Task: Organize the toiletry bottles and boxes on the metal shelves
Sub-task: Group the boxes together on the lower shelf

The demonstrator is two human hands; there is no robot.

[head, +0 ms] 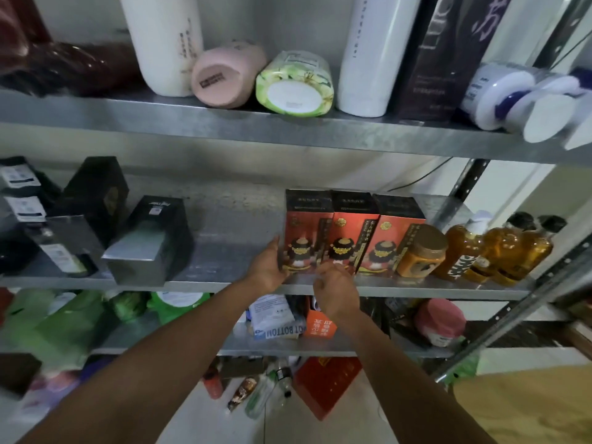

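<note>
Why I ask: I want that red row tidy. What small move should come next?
Probably nudge the leftmost red box snug against the middle red box with the left hand, which holds its lower left side; the right hand hovers curled in front.

Looks like a storeroom to me: bare metal shelves point(224, 133) on a slotted steel post point(467, 179), packed with stock. The left hand point(269, 267) grips a red box point(304, 238), one of three alike in a row. Just right of that grip stand matching amber bottles point(509, 248). Above it, tall white bottles point(371, 59) and a dark carton point(448, 52). Off to its left, black boxes point(96, 193). Below it, green pouches point(57, 322), and loose bottles point(256, 395) lying on the floor point(192, 421).
</note>
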